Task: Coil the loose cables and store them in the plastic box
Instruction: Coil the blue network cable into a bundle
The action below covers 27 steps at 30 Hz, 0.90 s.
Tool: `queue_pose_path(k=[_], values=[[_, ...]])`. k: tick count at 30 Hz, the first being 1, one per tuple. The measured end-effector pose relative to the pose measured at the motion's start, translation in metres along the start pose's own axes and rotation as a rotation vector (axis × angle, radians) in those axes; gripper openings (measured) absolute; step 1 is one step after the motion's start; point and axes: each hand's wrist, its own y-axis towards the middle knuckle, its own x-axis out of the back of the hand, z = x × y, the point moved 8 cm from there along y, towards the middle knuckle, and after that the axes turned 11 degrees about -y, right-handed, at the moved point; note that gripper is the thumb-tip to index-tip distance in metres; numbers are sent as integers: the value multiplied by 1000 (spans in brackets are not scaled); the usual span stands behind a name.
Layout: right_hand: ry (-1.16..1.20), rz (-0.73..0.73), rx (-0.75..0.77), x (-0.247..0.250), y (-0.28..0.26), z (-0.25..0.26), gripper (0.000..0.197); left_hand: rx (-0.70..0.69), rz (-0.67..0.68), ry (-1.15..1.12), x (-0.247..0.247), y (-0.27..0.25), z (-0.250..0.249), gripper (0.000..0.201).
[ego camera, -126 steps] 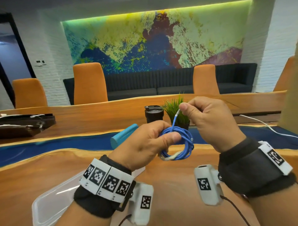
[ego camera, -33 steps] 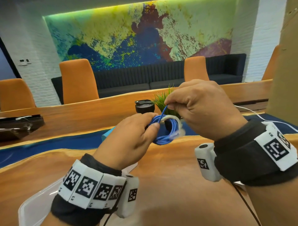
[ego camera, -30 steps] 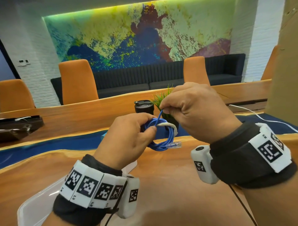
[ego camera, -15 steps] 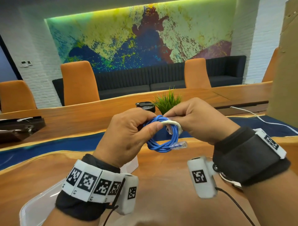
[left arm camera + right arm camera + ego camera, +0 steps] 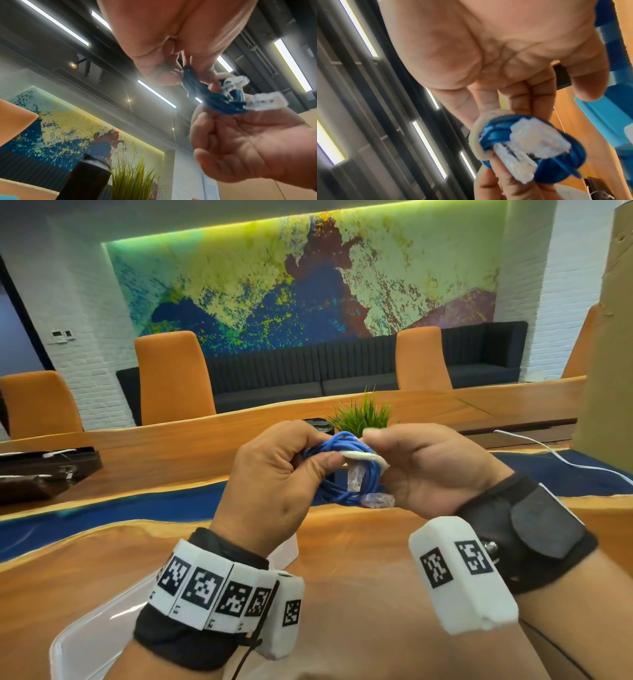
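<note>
Down past my left wrist, low and to the left, the plastic box (image 5: 85,642) sits on the wooden table (image 5: 359,577), only its clear rim showing; it is well below my fingers and apart from them.

My left hand (image 5: 274,484) is curled round the left side of the blue cable (image 5: 337,491), thumb on the near side pinching the stacked loops so the coil keeps its shape; the coil hangs in the air between my two hands, above the table.

Just right of my left thumb, a white band (image 5: 364,457) lies over the top of the coil; two clear plugs (image 5: 355,479) dangle under it, one hanging down and one sticking out at the bottom.

My right hand (image 5: 431,470) pinches the right end of that band between thumb and fingers, its lower fingers cupped loosely beneath the coil.

I judge the coiling of this cable done and the binding in hand; the band looks stretched over the bundle but I cannot tell whether it is fully seated.

Next I would settle the band snug round the loops, let go with my right fingers, then carry the bundle down and left into the box; the grip must hold or the loops may spring apart.
</note>
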Motion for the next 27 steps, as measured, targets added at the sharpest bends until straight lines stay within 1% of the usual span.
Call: queue_pose_path(k=[2,3,4,5,6,7,8,10,12,13,14,16,18,19,20,21,22,23,25,27], values=[[-40,10,12,-3,-1,1,48,10,-18,5,0,0,0,24],[-86,12,31,-6,-1,3,53,11,-34,6,0,0,0,23],[-133,12,45,-10,-2,4,53,11,-53,8,0,0,1,23],[-180,8,51,-13,-3,4,49,19,-63,9,0,-1,2,23],[-231,-2,54,-14,-4,5,40,32,-59,10,-1,-2,4,24],[-291,-13,57,-15,-5,6,29,45,-43,17,-3,-3,6,26],[-347,-34,58,-13,-5,7,23,52,-16,27,-6,-4,7,26],[-459,-80,50,-5,-6,11,21,30,52,64,-13,-4,3,27],[-639,-128,42,0,-10,17,15,-55,125,120,-21,-3,-7,35],[-739,-150,36,2,-12,21,12,-89,156,136,-24,-2,-12,35],[-817,-163,30,3,-14,23,11,-106,179,136,-26,-2,-14,34],[-894,-163,21,4,-17,26,14,-109,199,115,-27,-3,-14,26],[-888,-170,73,2,-21,35,23,-67,165,90,-22,-3,-8,13],[-861,-193,123,4,-25,42,33,-22,132,77,-18,-3,-2,9],[-835,-227,178,6,-30,51,43,31,102,62,-15,-3,5,10],[-842,-264,236,6,-35,60,49,78,84,44,-13,-3,10,13],[-873,-293,286,4,-39,67,50,109,72,21,-12,-3,13,16],[-907,-309,327,0,-41,71,47,132,60,-8,-12,-3,15,19],[-905,-314,390,-6,-39,72,34,206,14,-110,-11,-3,21,22],[-826,-295,414,-8,-33,67,22,353,-43,-357,-15,-7,31,24]])
